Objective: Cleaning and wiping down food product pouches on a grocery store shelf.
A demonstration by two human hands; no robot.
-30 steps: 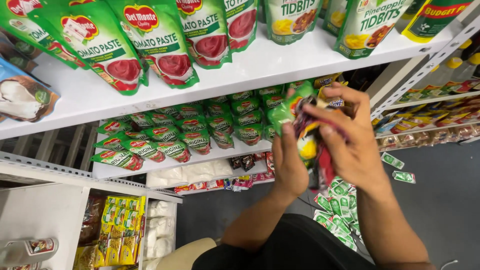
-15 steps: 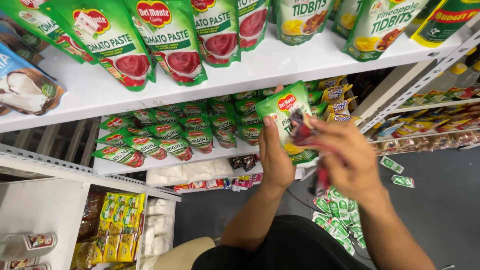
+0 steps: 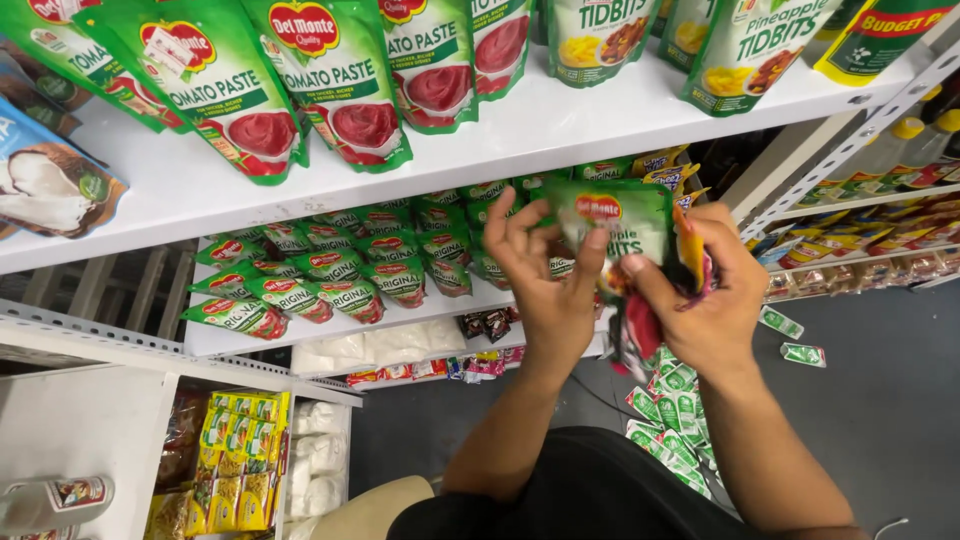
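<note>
A person's left hand (image 3: 545, 275) and right hand (image 3: 700, 300) meet at centre frame over a green stand-up pouch (image 3: 612, 222), held upright with its long axis running top to bottom of the picture. The left hand's fingers are spread and pinch the pouch's left edge, thumb on its face; the right hand is clamped on a bunch of red and yellow packets (image 3: 665, 290) touching the pouch's right side. The pouch lies just above both hands, the left being nearer. Behind it, a white lower shelf (image 3: 330, 335) carries rows of similar green pouches (image 3: 330, 270), centre left.
</note>
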